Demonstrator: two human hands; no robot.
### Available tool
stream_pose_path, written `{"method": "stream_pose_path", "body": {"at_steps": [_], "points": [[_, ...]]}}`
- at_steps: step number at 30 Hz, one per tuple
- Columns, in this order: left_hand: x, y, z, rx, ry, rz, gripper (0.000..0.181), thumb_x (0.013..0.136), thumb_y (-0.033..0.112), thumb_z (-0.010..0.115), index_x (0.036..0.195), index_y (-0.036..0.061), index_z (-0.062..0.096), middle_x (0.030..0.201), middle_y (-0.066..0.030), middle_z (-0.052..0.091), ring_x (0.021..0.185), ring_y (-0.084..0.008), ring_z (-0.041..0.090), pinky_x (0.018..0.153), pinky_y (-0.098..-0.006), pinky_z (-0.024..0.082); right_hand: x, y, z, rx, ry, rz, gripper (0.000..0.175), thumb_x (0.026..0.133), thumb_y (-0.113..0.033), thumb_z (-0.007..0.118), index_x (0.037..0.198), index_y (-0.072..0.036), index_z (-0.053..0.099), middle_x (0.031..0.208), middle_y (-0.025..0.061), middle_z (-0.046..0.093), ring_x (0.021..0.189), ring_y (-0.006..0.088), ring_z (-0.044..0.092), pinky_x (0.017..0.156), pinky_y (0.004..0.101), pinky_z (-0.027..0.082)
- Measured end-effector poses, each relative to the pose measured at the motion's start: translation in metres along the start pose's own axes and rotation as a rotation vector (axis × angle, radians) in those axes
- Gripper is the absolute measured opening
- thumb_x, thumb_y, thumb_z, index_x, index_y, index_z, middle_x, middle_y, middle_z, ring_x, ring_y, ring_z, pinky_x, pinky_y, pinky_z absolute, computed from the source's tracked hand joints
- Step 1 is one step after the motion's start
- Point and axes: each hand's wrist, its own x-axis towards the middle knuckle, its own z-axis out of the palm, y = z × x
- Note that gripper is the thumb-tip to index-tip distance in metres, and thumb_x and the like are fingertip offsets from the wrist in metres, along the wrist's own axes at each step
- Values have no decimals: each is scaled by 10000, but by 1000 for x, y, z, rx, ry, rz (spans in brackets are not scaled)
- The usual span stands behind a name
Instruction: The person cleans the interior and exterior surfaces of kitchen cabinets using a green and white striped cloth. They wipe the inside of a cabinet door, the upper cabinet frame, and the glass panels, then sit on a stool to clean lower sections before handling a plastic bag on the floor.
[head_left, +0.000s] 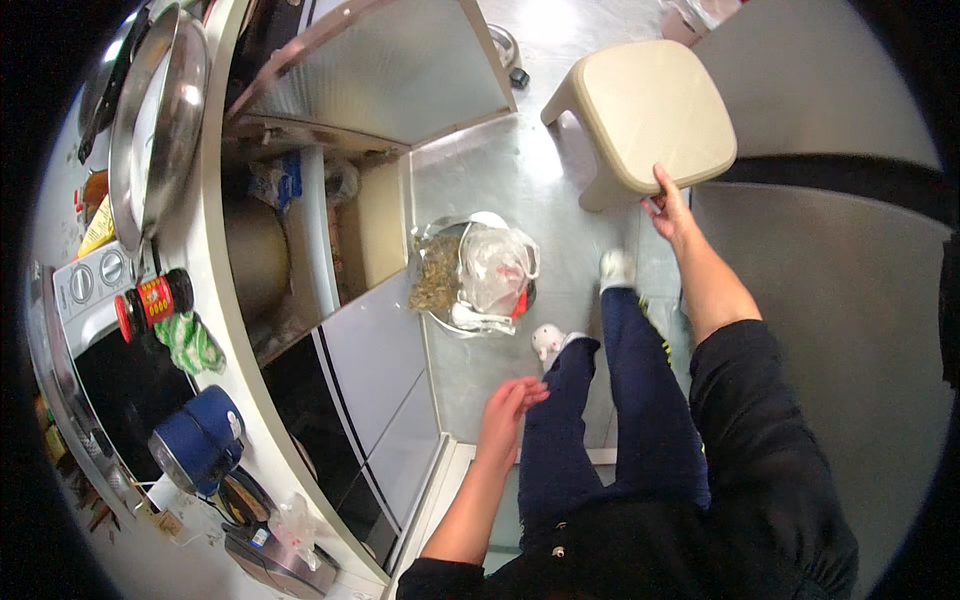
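My right hand (667, 206) grips the near edge of a beige plastic step stool (652, 109), thumb on its top and fingers below the rim. Whether the stool's legs touch the floor I cannot tell. My left hand (514, 405) is held over my left leg, fingers slightly bent, with nothing in it. Beyond it on the floor lie a clear bag of brown dried food (435, 274) and a whitish plastic bag (491, 274), close against each other. To their left a low cabinet stands with its frosted door (367, 67) swung out.
The counter at left holds a steel wok (169, 127), a red-labelled jar (154, 304), a green-white cloth (191, 343) and a blue kettle (199, 439). A large grey metallic surface (817, 315) borders the right. A pink bin (684, 22) stands at the far end.
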Motion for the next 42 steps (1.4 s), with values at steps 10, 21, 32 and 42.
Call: {"method": "stream_pose_path", "body": {"at_steps": [10,21,32,42], "points": [[-96,-153,-38,-93,92,-152,285,956,199,456,1097,-37,533,1022,-167,624,961,-251,612,910,-357,452,-180,167,-95,172,-6,153,670,724,-362,765,1296,-182,465,1311,-11,424,1200,174,348,1008,379,310],[-151,-183,-13,-17,-71,-98,297,953,218,465,1106,-23,544,1056,-157,620,994,-251,601,921,-346,431,-266,232,-210,118,127,274,784,719,-422,747,1360,-160,381,1363,24,390,1272,199,286,1028,383,288],[-141,-173,-92,-37,-52,-116,287,955,197,457,1094,-40,539,1021,-168,627,971,-256,606,912,-353,442,-285,218,-163,413,167,104,564,775,-333,727,1243,-113,502,1209,57,523,1110,211,479,998,349,333],[-169,-101,-153,48,-159,-25,269,938,185,487,1066,-43,551,992,-166,633,940,-262,616,911,-369,455,-316,162,-66,630,80,-77,498,831,-202,664,1245,3,475,1267,127,503,1179,298,454,1019,479,356]]}}
